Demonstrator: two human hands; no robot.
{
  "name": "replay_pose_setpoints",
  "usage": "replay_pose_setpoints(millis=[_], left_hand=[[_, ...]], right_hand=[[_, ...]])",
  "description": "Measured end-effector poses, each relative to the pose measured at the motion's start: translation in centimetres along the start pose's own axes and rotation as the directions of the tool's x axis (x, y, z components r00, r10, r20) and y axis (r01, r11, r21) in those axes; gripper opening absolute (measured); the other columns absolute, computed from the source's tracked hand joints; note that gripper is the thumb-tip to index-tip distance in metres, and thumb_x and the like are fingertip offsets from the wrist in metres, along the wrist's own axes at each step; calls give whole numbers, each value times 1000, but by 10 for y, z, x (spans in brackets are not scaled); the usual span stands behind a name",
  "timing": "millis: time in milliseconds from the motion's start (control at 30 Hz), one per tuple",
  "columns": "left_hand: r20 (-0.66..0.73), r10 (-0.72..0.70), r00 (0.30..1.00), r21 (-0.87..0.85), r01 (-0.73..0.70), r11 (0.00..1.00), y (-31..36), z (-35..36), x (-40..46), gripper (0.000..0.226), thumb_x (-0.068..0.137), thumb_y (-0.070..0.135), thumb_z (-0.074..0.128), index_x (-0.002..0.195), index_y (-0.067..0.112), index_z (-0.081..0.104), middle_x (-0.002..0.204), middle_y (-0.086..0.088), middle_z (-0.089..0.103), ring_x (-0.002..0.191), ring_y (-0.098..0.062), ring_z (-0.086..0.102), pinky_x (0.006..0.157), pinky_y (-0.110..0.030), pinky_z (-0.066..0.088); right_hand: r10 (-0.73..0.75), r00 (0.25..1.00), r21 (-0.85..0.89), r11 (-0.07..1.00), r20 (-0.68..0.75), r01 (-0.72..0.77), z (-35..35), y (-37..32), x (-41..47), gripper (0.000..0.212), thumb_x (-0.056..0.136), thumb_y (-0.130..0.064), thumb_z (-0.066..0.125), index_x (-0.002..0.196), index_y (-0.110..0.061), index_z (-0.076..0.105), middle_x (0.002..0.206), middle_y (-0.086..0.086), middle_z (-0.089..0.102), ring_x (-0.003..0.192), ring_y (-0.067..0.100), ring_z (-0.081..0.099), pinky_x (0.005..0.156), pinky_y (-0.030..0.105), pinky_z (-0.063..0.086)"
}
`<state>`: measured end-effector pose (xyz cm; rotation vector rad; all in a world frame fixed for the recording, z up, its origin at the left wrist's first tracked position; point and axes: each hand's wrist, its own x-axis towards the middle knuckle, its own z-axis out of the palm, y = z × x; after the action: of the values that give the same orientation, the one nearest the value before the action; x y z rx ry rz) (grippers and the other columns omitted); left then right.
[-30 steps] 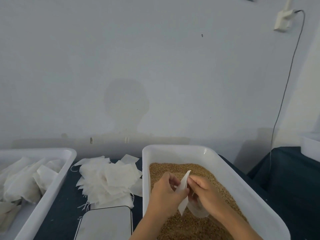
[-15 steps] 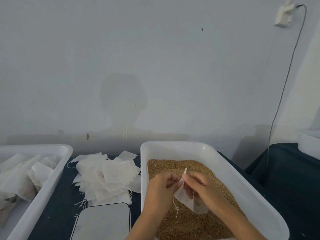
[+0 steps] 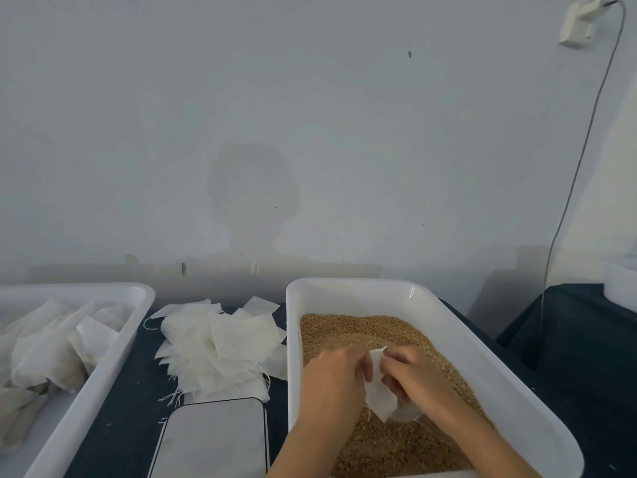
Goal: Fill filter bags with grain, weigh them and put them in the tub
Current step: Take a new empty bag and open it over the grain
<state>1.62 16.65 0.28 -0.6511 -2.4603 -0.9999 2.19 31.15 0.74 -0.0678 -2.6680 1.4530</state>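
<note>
Filter bag (image 3: 381,391): held over the grain (image 3: 362,327) inside the near tub (image 3: 517,384), pinched at its top by the fingers of the left hand (image 3: 332,381) and right hand (image 3: 408,377); how full it is cannot be told. Filled bags (image 3: 51,343): several lie in the left tub (image 3: 113,360), so part of the work looks done. Empty bags (image 3: 220,343): a heap waits on the tabletop (image 3: 120,419). Scale (image 3: 213,439): bare, so weighing of this bag looks still ahead.

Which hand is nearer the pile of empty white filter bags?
Left. The left hand is just right of the pile; the right hand lies farther right.
</note>
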Motion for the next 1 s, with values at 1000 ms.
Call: replay_pose_setpoints(millis=[1000], left_hand=[[-254, -60, 965, 163, 103, 981, 8, -8, 1, 6, 88, 11, 60, 92, 16, 58, 83, 2, 56, 75, -15, 48, 58, -25, 43]], right_hand=[[106, 987, -808, 588, 118, 33, -52, 1, -17, 6, 86, -26, 64, 89, -21, 63, 90, -10, 56, 90, 6, 55, 81, 19, 44]])
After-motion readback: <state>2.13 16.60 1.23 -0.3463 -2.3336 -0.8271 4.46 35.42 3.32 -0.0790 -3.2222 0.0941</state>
